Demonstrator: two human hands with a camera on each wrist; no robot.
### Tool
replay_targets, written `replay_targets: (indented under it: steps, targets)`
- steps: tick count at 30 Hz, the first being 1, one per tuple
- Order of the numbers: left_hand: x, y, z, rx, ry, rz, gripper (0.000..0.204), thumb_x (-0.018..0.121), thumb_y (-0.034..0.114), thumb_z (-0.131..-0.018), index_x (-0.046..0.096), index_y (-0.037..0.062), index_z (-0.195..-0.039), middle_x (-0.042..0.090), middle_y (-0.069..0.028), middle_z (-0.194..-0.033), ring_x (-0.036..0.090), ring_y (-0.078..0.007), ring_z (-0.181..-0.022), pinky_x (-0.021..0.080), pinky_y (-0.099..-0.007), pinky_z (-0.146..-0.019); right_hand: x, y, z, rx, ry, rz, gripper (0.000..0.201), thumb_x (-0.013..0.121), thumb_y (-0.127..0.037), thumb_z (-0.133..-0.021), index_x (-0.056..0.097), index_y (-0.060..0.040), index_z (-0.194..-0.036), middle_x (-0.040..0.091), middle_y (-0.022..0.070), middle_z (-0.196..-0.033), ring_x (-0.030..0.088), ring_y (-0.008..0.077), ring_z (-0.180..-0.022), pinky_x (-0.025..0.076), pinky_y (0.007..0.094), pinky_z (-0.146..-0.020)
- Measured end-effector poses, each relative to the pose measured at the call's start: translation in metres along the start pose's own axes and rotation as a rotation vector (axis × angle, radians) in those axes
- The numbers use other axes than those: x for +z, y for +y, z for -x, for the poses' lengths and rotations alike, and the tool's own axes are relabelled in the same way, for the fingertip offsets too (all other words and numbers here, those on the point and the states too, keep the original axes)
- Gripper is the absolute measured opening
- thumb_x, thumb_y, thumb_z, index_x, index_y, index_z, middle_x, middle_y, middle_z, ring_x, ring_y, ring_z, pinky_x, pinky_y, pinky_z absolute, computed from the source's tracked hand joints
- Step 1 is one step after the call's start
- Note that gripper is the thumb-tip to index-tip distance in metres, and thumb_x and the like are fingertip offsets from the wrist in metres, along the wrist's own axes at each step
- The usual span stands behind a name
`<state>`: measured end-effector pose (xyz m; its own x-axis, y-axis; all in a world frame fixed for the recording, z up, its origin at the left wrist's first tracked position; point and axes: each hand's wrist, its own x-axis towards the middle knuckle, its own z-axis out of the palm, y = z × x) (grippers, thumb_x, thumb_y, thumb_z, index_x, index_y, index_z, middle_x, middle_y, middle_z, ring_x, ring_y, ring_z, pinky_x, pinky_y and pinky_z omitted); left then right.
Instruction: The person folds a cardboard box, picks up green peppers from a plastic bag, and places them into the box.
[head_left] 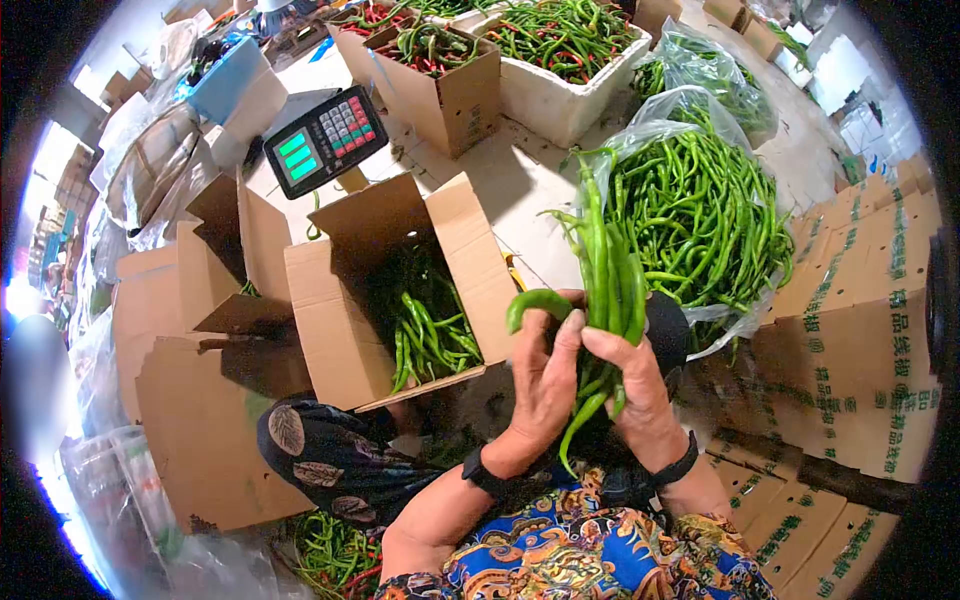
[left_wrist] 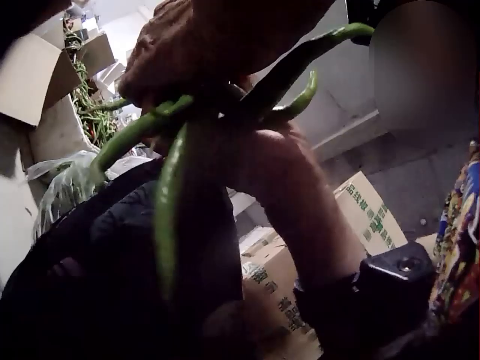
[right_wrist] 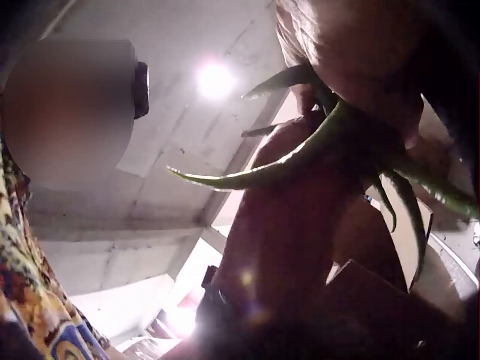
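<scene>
Both hands grip one upright bunch of long green chili peppers (head_left: 610,275) in front of the chest. On its left side the left hand (head_left: 543,390) holds the bunch, with one curved pepper (head_left: 540,302) bending out over its fingers. The right hand (head_left: 640,395) wraps the other side, its thumb close to the left thumb. Pepper tips hang below the hands. In the left wrist view a pepper (left_wrist: 171,214) points down from the grip; in the right wrist view a curved pepper (right_wrist: 255,176) sticks out sideways. The palms are hidden.
An open cardboard box (head_left: 335,325) with some green peppers (head_left: 430,340) stands left of the hands. Beyond them lies a plastic bag full of peppers (head_left: 700,210). A scale display (head_left: 325,140), a foam box (head_left: 560,95) of peppers and flattened printed cartons (head_left: 850,340) surround the spot.
</scene>
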<state>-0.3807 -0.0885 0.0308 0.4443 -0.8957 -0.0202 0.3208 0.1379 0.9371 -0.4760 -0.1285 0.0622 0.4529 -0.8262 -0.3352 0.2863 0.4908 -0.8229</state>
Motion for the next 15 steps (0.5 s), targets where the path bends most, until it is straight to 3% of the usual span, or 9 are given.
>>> replay_targets:
  steps: [2, 3, 5, 7, 8, 11, 13, 14, 15]
  targets:
    - [-0.007, 0.013, 0.002, -0.093, 0.095, 0.144, 0.027, 0.049, 0.012, -0.098, 0.049, 0.0018, -0.122, 0.061, -0.0116, -0.111, 0.059, -0.02, -0.099, 0.047, -0.0324, -0.088, -0.002, 0.001, -0.001, 0.031, 0.052, -0.117, 0.029, 0.063, -0.009, -0.082, 0.062, -0.001, -0.11, 0.065, 0.0053, -0.098, 0.064, 0.0145, -0.088, 0.051, 0.0274, -0.08]
    - [-0.016, 0.017, 0.0, -0.153, 0.1, 0.405, 0.027, 0.05, 0.014, -0.098, 0.049, 0.0037, -0.123, 0.062, -0.0121, -0.109, 0.061, -0.0224, -0.097, 0.05, -0.0355, -0.084, -0.009, -0.006, -0.001, 0.148, 0.018, -0.069, 0.043, 0.064, -0.013, -0.08, 0.054, -0.0001, -0.12, 0.064, 0.0096, -0.105, 0.062, 0.021, -0.097, 0.048, 0.0362, -0.093]
    - [-0.037, 0.032, -0.004, -0.073, 0.234, 0.287, 0.028, 0.05, 0.016, -0.098, 0.049, 0.0053, -0.124, 0.063, -0.0106, -0.103, 0.062, -0.0217, -0.09, 0.052, -0.0336, -0.076, -0.026, -0.002, -0.006, 0.207, 0.037, -0.25, 0.041, 0.064, -0.013, -0.079, 0.055, -0.0004, -0.116, 0.065, 0.0094, -0.095, 0.064, 0.0212, -0.085, 0.051, 0.0364, -0.084]
    - [-0.068, 0.046, 0.0, -0.102, 0.225, 0.3, 0.029, 0.052, 0.016, -0.097, 0.05, 0.0058, -0.125, 0.063, -0.0079, -0.098, 0.061, -0.0159, -0.081, 0.051, -0.0272, -0.068, -0.035, 0.0, -0.014, 0.226, -0.073, -0.438, 0.04, 0.064, -0.011, -0.078, 0.054, -0.0006, -0.116, 0.063, 0.0081, -0.087, 0.058, 0.0157, -0.07, 0.045, 0.0319, -0.065]
    - [-0.079, 0.061, 0.004, -0.15, 0.293, 0.164, 0.029, 0.054, 0.015, -0.097, 0.051, 0.0063, -0.124, 0.063, -0.006, -0.096, 0.058, -0.0106, -0.073, 0.049, -0.0218, -0.06, -0.035, 0.0, -0.014, 0.243, -0.085, -0.44, 0.041, 0.064, -0.011, -0.078, 0.054, -0.0003, -0.116, 0.063, 0.009, -0.088, 0.058, 0.0158, -0.071, 0.044, 0.0314, -0.065]
    - [-0.11, 0.112, 0.031, -0.071, 0.482, -0.088, 0.032, 0.059, 0.013, -0.093, 0.053, 0.0012, -0.121, 0.062, -0.0058, -0.09, 0.058, -0.009, -0.071, 0.046, -0.0199, -0.057, -0.032, -0.001, -0.016, 0.271, -0.137, -0.433, 0.041, 0.064, -0.011, -0.079, 0.053, 0.0003, -0.117, 0.063, 0.0108, -0.092, 0.058, 0.0162, -0.073, 0.044, 0.0308, -0.066]
    - [-0.156, 0.13, 0.053, -0.01, 0.647, -0.302, 0.031, 0.057, 0.009, -0.091, 0.053, 0.0008, -0.12, 0.059, -0.0045, -0.087, 0.056, -0.0087, -0.07, 0.044, -0.0188, -0.058, -0.032, 0.005, -0.019, 0.288, -0.17, -0.432, 0.041, 0.064, -0.012, -0.08, 0.053, 0.0006, -0.117, 0.062, 0.0117, -0.094, 0.058, 0.0163, -0.074, 0.045, 0.0309, -0.067]
    - [-0.199, 0.133, 0.072, 0.044, 0.611, -0.321, 0.031, 0.056, 0.009, -0.091, 0.053, -0.0013, -0.12, 0.056, -0.0033, -0.085, 0.053, -0.0084, -0.07, 0.043, -0.0206, -0.059, -0.033, 0.008, -0.022, 0.317, -0.238, -0.499, 0.042, 0.064, -0.013, -0.081, 0.052, 0.0009, -0.118, 0.061, 0.0123, -0.096, 0.058, 0.0166, -0.076, 0.046, 0.0315, -0.068]
    - [-0.212, 0.141, 0.088, 0.013, 0.728, -0.441, 0.031, 0.056, 0.01, -0.092, 0.053, -0.0018, -0.12, 0.055, -0.0031, -0.084, 0.052, -0.0084, -0.069, 0.043, -0.0211, -0.06, -0.035, 0.011, -0.026, 0.343, -0.307, -0.566, 0.042, 0.065, -0.014, -0.082, 0.052, 0.0012, -0.119, 0.06, 0.0128, -0.098, 0.058, 0.0169, -0.077, 0.046, 0.032, -0.069]
